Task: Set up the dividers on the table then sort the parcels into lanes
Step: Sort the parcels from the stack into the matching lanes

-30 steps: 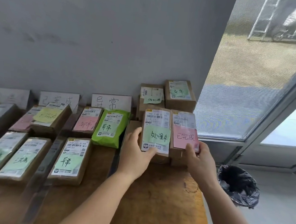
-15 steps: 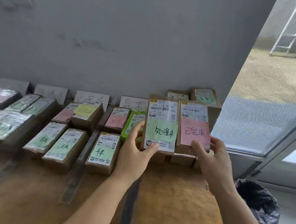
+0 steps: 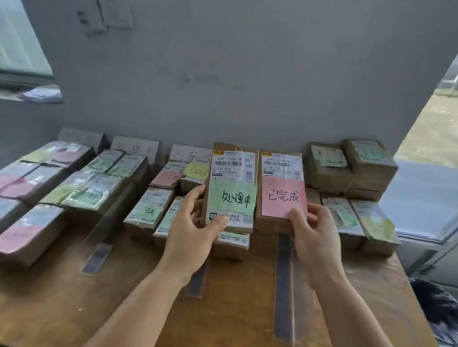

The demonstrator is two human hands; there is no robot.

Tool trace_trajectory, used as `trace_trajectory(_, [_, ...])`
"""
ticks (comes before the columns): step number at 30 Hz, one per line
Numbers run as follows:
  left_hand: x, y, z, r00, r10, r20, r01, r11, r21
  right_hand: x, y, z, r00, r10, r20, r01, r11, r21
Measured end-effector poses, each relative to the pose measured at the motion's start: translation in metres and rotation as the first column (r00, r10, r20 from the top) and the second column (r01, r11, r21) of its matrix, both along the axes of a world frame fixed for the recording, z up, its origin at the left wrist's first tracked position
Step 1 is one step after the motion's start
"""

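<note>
- Left hand [image 3: 191, 234] gripped the green-note parcel [image 3: 232, 186] at its lower left, thumb over the front bottom edge, fingers curled behind.
- Right hand [image 3: 312, 240] pinched the pink-note parcel [image 3: 281, 191] at its lower right corner; thumb lay on the note.
- Both parcels were held upright, side by side & touching, raised above the wooden table [image 3: 234, 329] (labels faced the camera).
- W/ the green-note parcel as landmark: a clear divider [image 3: 285, 286] lay on the table below & right of it, another divider [image 3: 100, 247] well to its left.
- Sorted parcels [image 3: 147, 210] sat in rows left of it; a brown box stack [image 3: 351, 169] stood to its right by the wall.
</note>
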State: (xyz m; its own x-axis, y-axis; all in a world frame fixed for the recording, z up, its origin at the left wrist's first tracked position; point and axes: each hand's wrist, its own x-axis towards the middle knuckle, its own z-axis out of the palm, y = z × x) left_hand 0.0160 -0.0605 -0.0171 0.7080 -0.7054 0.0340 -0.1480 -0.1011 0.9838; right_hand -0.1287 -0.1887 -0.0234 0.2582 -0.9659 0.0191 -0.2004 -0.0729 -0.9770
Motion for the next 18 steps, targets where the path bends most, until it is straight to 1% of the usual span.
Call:
trace_trajectory(6, [0.036, 0.049, -0.003, 0.988, 0.056, -0.144, -0.058, 0.998, -0.011, 0.039, 0.042, -0.003, 0.992, 0.092, 0.091, -0.103, 0.986, 0.132])
trace_trajectory(14, [0.055, 0.090, 0.004, 0.947, 0.189, -0.259, -0.203, 0.979, -0.029, 0.081, 0.068, -0.004, 0.964, 0.252, 0.088, -0.264, 0.949, 0.170])
trace_trajectory(18, [0.068, 0.108, 0.008, 0.916, 0.290, -0.279, -0.311, 0.950, -0.032, 0.103, 0.084, 0.001, 0.937, 0.333, 0.108, -0.348, 0.917, 0.194])
